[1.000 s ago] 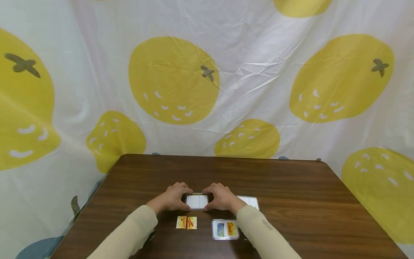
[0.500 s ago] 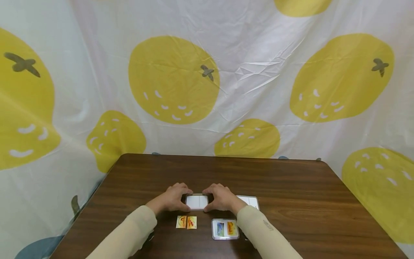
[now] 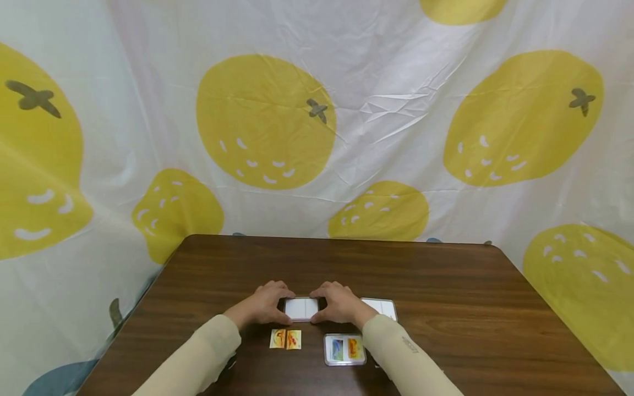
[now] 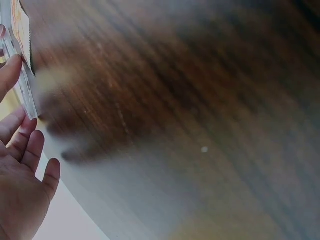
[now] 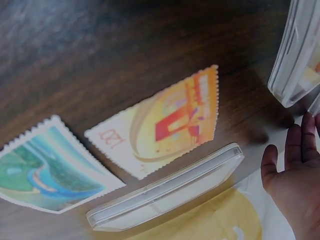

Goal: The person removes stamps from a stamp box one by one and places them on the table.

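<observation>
Both hands hold a clear plastic case (image 3: 301,309) with a white insert marked by a centre line. My left hand (image 3: 267,304) grips its left end between thumb and fingers, and my right hand (image 3: 342,304) does the same at the right end. The case's thin edge (image 4: 31,102) shows between the left thumb and fingers in the left wrist view. Just in front of it on the table lie two orange and yellow postage stamps (image 3: 293,340), side by side. A second clear case (image 3: 345,350) with a blue-green stamp and an orange stamp inside lies near the right forearm.
Another white-backed clear case (image 3: 380,309) rests right of the right hand. In the right wrist view, a blue-green stamp (image 5: 55,170) and an orange stamp (image 5: 170,122) lie loose on the wooden table (image 3: 446,297); the right sleeve (image 3: 408,352) mostly hides them from the head view.
</observation>
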Action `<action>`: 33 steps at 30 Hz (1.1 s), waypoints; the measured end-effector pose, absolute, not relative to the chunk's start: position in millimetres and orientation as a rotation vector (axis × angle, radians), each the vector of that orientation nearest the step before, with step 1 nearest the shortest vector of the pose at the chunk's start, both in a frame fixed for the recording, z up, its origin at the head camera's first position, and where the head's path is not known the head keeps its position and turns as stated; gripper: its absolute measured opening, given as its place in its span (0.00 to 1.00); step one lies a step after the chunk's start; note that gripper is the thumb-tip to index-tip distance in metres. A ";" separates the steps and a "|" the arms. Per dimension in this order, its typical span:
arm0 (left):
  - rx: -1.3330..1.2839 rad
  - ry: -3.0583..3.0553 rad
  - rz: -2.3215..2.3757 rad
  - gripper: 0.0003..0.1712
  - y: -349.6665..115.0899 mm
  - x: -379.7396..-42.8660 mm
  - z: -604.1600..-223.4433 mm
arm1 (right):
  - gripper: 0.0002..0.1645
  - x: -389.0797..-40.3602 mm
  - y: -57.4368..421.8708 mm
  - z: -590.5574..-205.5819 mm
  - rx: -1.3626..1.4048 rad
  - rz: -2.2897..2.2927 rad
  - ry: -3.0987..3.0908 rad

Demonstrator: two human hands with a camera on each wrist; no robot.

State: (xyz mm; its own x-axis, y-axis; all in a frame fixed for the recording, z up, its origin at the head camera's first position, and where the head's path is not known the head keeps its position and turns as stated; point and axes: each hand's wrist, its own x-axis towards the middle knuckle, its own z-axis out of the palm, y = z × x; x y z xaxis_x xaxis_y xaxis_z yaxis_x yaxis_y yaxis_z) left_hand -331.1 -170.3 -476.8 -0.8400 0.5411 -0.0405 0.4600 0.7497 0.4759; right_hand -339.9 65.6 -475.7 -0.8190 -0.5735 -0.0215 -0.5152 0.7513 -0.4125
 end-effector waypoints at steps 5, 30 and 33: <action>0.787 2.775 0.677 0.31 -169.6 -330.8 -475.4 | 0.35 -338.9 64.8 -473.4 -0.868 -0.567 2.817; 0.808 2.787 0.538 0.30 -164.1 -330.4 -469.0 | 0.35 -336.2 60.1 -468.8 -0.796 -0.544 2.816; 0.793 2.797 0.524 0.30 -162.9 -329.5 -469.0 | 0.35 -335.3 59.8 -469.0 -0.796 -0.543 2.815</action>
State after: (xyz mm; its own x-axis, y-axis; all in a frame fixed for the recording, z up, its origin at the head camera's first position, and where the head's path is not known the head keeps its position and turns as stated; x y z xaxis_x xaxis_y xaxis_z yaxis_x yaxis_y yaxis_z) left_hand -329.5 -162.9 -469.0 -0.8399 0.5366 -0.0818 0.4706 0.7949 0.3829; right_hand -335.3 59.8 -469.0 -0.8441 -0.5329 -0.0595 -0.4725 0.7917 -0.3873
